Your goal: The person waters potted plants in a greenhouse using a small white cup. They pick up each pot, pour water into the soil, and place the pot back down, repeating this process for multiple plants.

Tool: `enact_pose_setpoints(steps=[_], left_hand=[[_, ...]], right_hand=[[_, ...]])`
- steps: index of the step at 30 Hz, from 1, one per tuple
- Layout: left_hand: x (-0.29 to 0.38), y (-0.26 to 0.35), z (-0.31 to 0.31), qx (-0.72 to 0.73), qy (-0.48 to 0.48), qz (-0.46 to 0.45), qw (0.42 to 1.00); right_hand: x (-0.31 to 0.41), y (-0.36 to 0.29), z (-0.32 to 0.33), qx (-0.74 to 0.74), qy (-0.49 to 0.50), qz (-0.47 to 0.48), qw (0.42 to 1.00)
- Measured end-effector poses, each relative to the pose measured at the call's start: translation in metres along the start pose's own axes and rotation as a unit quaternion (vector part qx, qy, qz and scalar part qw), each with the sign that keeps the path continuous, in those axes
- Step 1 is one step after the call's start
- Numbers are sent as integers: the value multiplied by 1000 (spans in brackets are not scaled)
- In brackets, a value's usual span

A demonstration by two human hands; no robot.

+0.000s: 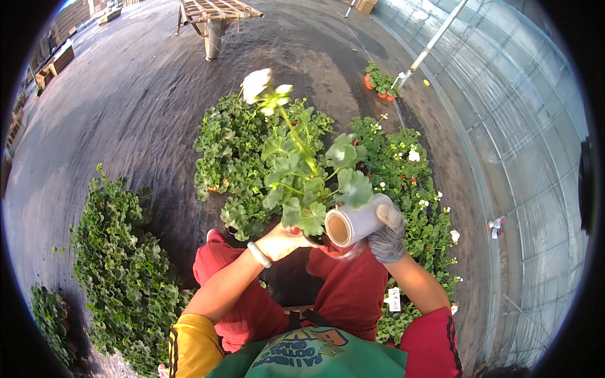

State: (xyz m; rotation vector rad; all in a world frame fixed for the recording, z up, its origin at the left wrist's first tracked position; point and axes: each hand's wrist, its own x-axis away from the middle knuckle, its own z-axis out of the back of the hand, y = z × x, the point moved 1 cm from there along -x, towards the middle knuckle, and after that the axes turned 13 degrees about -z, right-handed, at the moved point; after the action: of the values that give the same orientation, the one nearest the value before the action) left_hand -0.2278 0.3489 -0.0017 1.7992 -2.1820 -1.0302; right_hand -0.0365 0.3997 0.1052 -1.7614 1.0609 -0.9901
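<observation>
My left hand (283,243), bare and with a pale bangle at the wrist, grips the side of a reddish plant pot (334,251) above my lap. From the pot rises a geranium (307,186) with broad scalloped leaves and a long stem ending in a white flower head (257,86). In a grey knitted glove, my right hand (390,236) is closed around a roll of translucent plastic film (361,221). The roll's cardboard core faces the pot, and the roll overlaps the pot's right rim. Leaves hide some of my left fingers.
Dense potted geraniums stand ahead (231,137), to the left (127,264) and to the right (416,189). A white label (393,299) with writing sits among the right-hand plants. Farther off are a rusty metal rack (217,12), a slanting pole (432,45) and a plastic-film wall (520,141).
</observation>
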Motion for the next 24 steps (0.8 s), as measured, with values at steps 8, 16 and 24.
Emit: enact_pose_setpoints(steps=[8, 16, 24], left_hand=[[1, -7, -5, -23, 90, 16, 996], [-10, -1, -7, 18, 210, -114, 971], [-3, -7, -1, -69, 161, -51, 983]], right_hand=[[-12, 41, -18, 186, 145, 58, 970], [18, -5, -52, 304, -93, 110, 942], [-2, 35, -35, 196, -89, 43, 976]])
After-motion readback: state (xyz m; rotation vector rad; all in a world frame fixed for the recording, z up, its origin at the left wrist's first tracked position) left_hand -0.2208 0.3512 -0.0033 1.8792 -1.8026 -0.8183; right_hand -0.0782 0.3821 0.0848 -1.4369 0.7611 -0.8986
